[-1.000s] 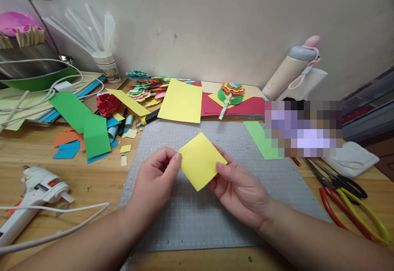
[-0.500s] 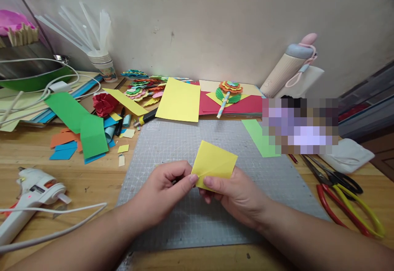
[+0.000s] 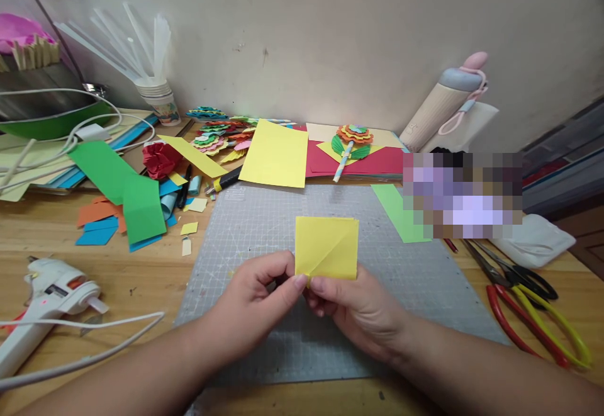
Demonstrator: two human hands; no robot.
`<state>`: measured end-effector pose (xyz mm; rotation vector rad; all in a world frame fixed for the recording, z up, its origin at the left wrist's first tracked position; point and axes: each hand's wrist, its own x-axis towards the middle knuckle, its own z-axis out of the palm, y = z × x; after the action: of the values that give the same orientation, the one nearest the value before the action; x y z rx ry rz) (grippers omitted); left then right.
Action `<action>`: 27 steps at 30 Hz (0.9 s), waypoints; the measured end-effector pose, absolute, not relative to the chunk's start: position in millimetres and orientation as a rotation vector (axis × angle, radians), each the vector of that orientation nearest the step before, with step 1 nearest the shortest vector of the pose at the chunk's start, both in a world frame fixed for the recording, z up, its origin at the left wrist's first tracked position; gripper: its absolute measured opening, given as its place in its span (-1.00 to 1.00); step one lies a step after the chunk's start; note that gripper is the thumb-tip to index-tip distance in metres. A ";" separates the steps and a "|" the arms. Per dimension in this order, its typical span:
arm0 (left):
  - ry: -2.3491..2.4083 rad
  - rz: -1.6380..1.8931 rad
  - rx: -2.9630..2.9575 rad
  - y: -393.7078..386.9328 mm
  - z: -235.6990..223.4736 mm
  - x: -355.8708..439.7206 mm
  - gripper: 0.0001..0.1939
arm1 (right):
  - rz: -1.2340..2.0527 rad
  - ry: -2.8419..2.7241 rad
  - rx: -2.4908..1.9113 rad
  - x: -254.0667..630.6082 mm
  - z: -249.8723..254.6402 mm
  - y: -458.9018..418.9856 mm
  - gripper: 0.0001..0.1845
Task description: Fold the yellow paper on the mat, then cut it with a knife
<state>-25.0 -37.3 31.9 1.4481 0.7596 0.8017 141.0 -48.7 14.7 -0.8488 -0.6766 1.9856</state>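
Note:
A small folded yellow paper (image 3: pixel 326 247) with a diagonal crease is held up over the grey cutting mat (image 3: pixel 264 353). My left hand (image 3: pixel 268 290) pinches its lower left corner between thumb and fingers. Along the bottom edge, my right hand (image 3: pixel 361 299) grips it, thumb in front and fingers behind, partly hidden. The two thumbs nearly meet at the lower left. Behind the mat lie a larger yellow sheet (image 3: pixel 274 155) and a paper flower (image 3: pixel 352 142) with green leaves and a striped stem.
On the left are a white glue gun (image 3: pixel 59 296) with its cord, green paper (image 3: pixel 141 205), small paper scraps and a red paper flower (image 3: pixel 160 159). Scissors (image 3: pixel 528 321) lie at right, near a light green strip (image 3: pixel 399 211) and a leaning bottle (image 3: pixel 441 104).
The yellow paper has turned anticlockwise in my fingers, so its edges now run nearly level and upright. Both hands stay in almost the same place.

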 end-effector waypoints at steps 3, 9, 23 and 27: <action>0.814 0.838 1.450 -34.7 34.2 -26.7 -0.76 | 2.039 -0.613 -0.818 141.1 15.1 -47.3 -0.75; 0.850 0.838 1.525 -34.8 35.3 -26.4 -0.72 | 1.983 -0.692 -0.826 140.3 14.1 -47.8 -0.77; 0.725 0.715 1.376 -32.6 37.0 -29.9 -0.82 | 1.886 -1.007 -0.924 145.0 11.7 -46.3 -0.74; 0.732 0.711 1.303 -31.0 39.0 -28.8 -0.81 | 1.894 -1.005 -0.940 145.1 11.1 -45.8 -0.75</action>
<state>-28.8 -31.0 39.0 1.3032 0.7321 0.7111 145.1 -45.8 11.1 -0.9403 -1.0054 1.8939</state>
